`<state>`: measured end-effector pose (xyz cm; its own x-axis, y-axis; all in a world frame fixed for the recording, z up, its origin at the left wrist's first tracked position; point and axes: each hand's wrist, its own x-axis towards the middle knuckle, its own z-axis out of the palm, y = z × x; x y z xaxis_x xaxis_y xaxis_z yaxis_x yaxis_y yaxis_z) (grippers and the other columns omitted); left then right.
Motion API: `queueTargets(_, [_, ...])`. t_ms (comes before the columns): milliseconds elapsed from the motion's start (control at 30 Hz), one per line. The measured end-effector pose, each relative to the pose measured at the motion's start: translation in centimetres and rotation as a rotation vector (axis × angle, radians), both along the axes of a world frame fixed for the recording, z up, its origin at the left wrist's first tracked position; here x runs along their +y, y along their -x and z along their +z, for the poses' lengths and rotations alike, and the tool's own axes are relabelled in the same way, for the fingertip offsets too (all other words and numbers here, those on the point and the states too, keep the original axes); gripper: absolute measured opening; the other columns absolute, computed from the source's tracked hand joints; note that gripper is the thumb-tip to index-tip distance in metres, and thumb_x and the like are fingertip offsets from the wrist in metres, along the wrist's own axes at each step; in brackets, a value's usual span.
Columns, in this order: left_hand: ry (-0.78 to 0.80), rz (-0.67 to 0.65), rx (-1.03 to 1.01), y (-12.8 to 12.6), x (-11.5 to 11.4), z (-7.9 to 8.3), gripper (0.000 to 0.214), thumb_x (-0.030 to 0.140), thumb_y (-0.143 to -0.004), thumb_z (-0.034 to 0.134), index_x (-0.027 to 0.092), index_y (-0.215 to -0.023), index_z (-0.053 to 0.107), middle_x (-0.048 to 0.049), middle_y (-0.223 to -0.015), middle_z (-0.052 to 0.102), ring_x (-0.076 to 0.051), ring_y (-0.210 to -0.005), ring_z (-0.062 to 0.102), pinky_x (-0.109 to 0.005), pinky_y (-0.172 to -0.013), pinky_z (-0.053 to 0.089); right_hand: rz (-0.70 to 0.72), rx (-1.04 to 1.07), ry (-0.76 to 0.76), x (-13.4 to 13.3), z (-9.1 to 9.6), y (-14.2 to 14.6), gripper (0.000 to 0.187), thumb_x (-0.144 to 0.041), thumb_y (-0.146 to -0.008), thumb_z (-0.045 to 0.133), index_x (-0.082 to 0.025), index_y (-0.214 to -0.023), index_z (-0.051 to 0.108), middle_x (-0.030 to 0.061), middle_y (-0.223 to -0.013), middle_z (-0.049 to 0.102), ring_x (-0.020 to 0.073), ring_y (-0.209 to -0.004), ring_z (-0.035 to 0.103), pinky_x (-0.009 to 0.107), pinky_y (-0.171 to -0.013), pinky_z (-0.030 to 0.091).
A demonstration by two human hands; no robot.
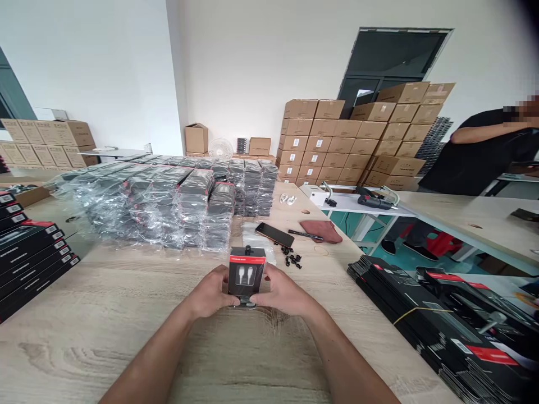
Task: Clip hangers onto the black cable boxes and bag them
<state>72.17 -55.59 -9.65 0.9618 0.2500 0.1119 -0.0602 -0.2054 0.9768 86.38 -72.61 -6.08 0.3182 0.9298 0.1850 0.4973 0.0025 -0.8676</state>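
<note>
My left hand [210, 292] and my right hand [282, 292] grip a small black retail box [247, 275] from either side, just above the wooden table [126, 348]. The box has a red top band, and its front shows two white cable plugs. A small black plastic piece [248, 250] sits on its top edge. Beyond my right hand lies a loose heap of similar black pieces [292, 258]. A smartphone [274, 234], a black pen [305, 235] and a reddish-brown cloth pouch [322, 230] lie further back.
Shrink-wrapped stacks of dark boxes [168, 205] fill the table behind the phone. Strapped black printed cards [433, 320] lie at the right and more [29, 258] at the left. A person in a black shirt [471, 151] stands beyond a second table, before stacked cardboard cartons [337, 143].
</note>
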Motion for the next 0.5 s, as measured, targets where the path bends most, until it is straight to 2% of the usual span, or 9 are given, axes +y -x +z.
queueTargets(67, [0.043, -0.039, 0.019, -0.1, -0.2, -0.5, 0.052, 0.026, -0.06, 0.078, 0.017, -0.108, 0.063, -0.0082, -0.102, 0.066, -0.027, -0.095, 0.059, -0.036, -0.084, 0.044, -0.003, 0.039, -0.051, 0.1, 0.0, 0.1, 0.046, -0.032, -0.072, 0.071, -0.022, -0.115, 0.058, 0.0042, -0.112, 0.063, 0.0224, -0.103, 0.056, 0.036, -0.091, 0.042])
queueTargets(133, [0.068, -0.048, 0.024, -0.2, -0.4, -0.6, 0.049, 0.027, -0.064, 0.075, 0.016, -0.11, 0.061, -0.0087, -0.1, 0.067, -0.025, -0.093, 0.06, -0.035, -0.082, 0.044, -0.046, 0.122, -0.119, 0.5, -0.1, -0.1, 0.036, -0.035, -0.076, 0.067, -0.021, -0.108, 0.061, 0.004, -0.106, 0.065, 0.0209, -0.098, 0.058, 0.035, -0.089, 0.044])
queueTargets(233, [0.111, -0.038, 0.048, 0.0, -0.6, 0.1, 0.05, 0.03, -0.068, 0.074, 0.016, -0.113, 0.057, -0.0079, -0.093, 0.067, -0.021, -0.087, 0.061, -0.031, -0.077, 0.045, -0.216, 0.344, -0.264, 1.1, -0.7, -1.2, 0.029, -0.039, -0.073, 0.069, -0.019, -0.093, 0.064, 0.0031, -0.091, 0.068, 0.018, -0.081, 0.06, 0.031, -0.076, 0.048])
queueTargets(300, [0.133, -0.03, 0.103, 0.3, -0.6, 0.7, 0.053, 0.032, -0.066, 0.076, 0.016, -0.112, 0.057, -0.0045, -0.083, 0.066, -0.017, -0.074, 0.061, -0.027, -0.067, 0.044, -0.345, 0.529, -0.368, 1.3, -1.1, -2.2, 0.028, -0.041, -0.071, 0.07, -0.019, -0.087, 0.064, 0.002, -0.084, 0.068, 0.0154, -0.071, 0.059, 0.028, -0.067, 0.048])
queueTargets(400, [0.192, 0.005, 0.185, 0.2, -1.2, 1.2, 0.045, 0.045, -0.068, 0.072, 0.016, -0.101, 0.06, -0.0026, -0.077, 0.065, -0.012, -0.06, 0.059, -0.02, -0.05, 0.036, -0.448, 0.756, -0.459, 1.1, -1.3, -3.3, 0.028, -0.041, -0.069, 0.072, -0.019, -0.083, 0.063, 0.002, -0.08, 0.068, 0.014, -0.065, 0.059, 0.025, -0.06, 0.048])
queueTargets(500, [0.271, 0.026, 0.219, -0.5, -3.0, 1.6, 0.041, 0.053, -0.072, 0.065, 0.013, -0.081, 0.062, -0.0065, -0.073, 0.066, -0.013, -0.056, 0.06, -0.018, -0.041, 0.03, -0.463, 0.842, -0.48, 0.7, -0.9, -3.5, 0.029, -0.039, -0.066, 0.075, -0.018, -0.082, 0.064, 0.0032, -0.08, 0.069, 0.014, -0.064, 0.059, 0.024, -0.056, 0.048])
